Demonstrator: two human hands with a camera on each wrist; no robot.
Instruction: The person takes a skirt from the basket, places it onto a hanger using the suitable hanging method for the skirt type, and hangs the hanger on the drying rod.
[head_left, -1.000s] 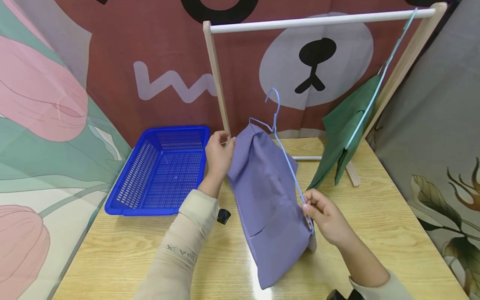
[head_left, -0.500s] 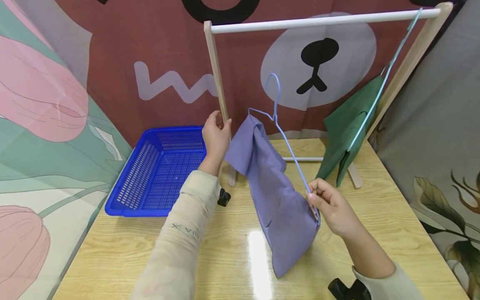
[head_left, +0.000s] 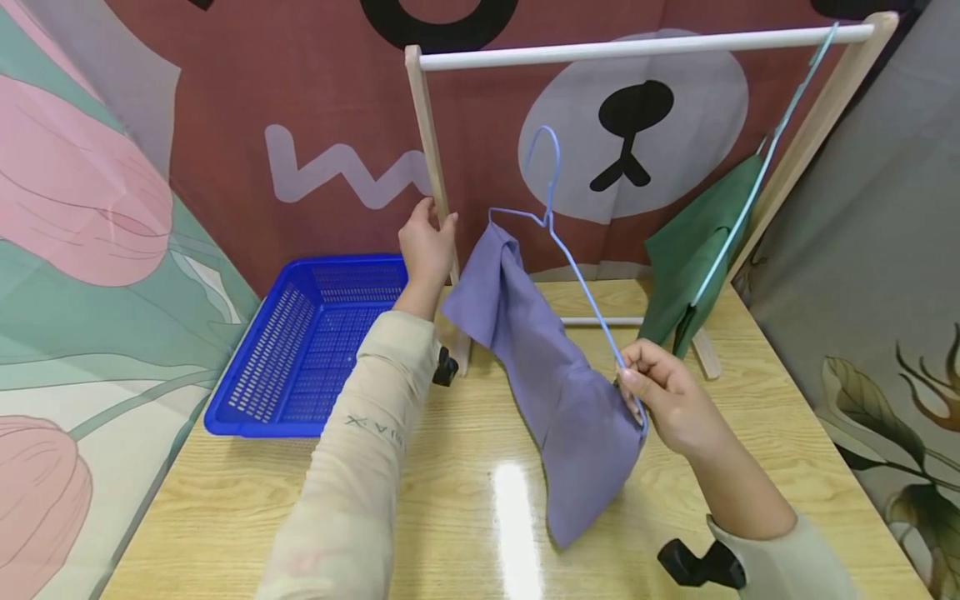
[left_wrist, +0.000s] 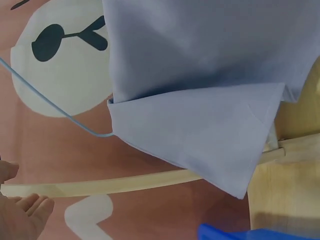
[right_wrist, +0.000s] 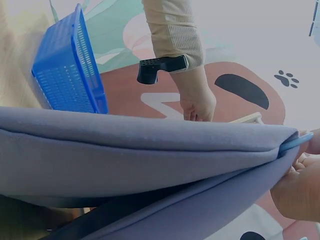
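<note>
My right hand pinches a light blue clothes hanger near its lower right corner. The hanger is tilted, hook up. A purple garment hangs over it, its exact kind unclear; the left part is folded over in a flap. In the right wrist view the garment fills the middle, and the right hand shows at the hanger's end. My left hand is raised beside the rack's left post, thumb and fingers apart, holding nothing. In the left wrist view that hand stands apart from the garment.
A rack with a white rail and wooden posts stands at the back. On its right end hangs a green garment on another hanger. A blue plastic basket sits left on the wooden table. Printed cloths surround the table.
The hanger and purple garment have risen, the hanger's lower corner shifting right. My left hand has moved up from beside the garment toward the post. The green garment hangs where it was.
</note>
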